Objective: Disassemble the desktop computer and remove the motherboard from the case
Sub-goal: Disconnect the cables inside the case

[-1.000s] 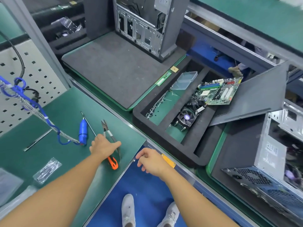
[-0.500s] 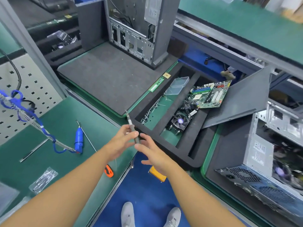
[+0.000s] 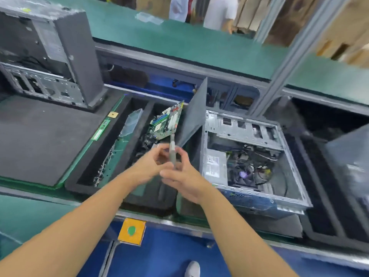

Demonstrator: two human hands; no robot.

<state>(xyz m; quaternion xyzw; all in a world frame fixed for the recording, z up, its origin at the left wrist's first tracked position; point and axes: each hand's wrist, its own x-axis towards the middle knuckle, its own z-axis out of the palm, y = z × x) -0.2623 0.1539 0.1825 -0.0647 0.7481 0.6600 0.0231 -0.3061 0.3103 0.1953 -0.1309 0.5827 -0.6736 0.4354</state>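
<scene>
A factory assembly line. A long green-topped conveyor bench (image 3: 199, 43) crosses the room, with a grey metal rail along its near edge. A pale metal upright post (image 3: 295, 54) rises at right. The floor (image 3: 159, 260) below is blue. Behind the bench stand stacked brown cardboard boxes (image 3: 311, 23), blurred, and what appear to be two people in white shirts (image 3: 219, 13). Light is even and bright.

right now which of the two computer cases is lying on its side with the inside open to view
The computer case right of the hands: it lies flat, cables and power supply exposed. The other case, far left, stands upright.
</scene>
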